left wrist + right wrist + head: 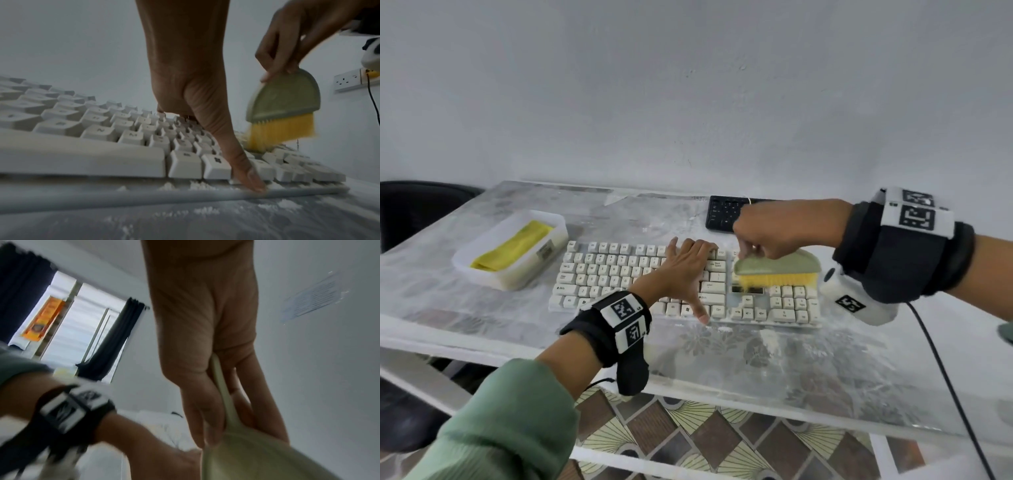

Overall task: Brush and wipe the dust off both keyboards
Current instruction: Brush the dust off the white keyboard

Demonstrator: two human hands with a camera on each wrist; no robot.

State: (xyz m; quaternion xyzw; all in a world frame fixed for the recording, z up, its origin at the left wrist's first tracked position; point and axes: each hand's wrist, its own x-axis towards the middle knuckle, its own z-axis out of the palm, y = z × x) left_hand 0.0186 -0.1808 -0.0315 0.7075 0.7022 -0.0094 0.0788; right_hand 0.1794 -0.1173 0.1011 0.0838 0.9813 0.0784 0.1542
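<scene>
The light, soft-bristled brush (777, 270) is pinched at its rigid green back by the right hand (784, 229) over the white keyboard (619, 274) near the surface's front edge, while the left hand (685, 270), fingers spread flat, steadies that light, slide-prone board.

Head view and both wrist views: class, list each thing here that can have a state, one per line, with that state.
White keyboard: flat on the table, powder along its front edge.
Brush: gripped, bristles down on the right-hand keys.
Right hand: fingers curled round the brush.
Left hand: spread flat on the keys, thumb at the front edge.
Black keyboard: behind, partly hidden, untouched.
Yellow cloth: folded in the container.
</scene>
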